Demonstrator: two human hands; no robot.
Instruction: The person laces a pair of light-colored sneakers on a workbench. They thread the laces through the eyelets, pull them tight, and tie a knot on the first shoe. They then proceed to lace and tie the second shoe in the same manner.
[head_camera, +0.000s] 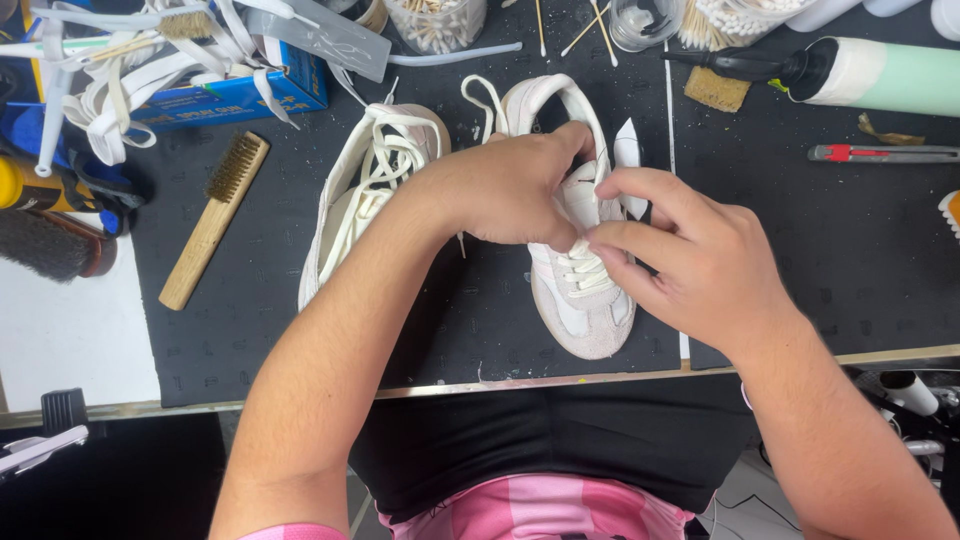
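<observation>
A white sneaker (583, 310) lies on the black mat (820, 250), toe toward me. My left hand (505, 190) grips its upper and tongue near the collar. My right hand (690, 255) pinches the white lace at the middle eyelets, fingertips meeting the left hand's. A second white sneaker (365, 195) lies on its side just left of my left forearm, laces loose. The shoe's tongue is mostly hidden by my hands.
A wooden brush (212, 220) lies at the left, a blue box (235, 95) draped with white laces behind it. Jars of cotton swabs (435, 22) stand at the back. A green-white bottle (880, 75) and utility knife (880, 153) lie at the right.
</observation>
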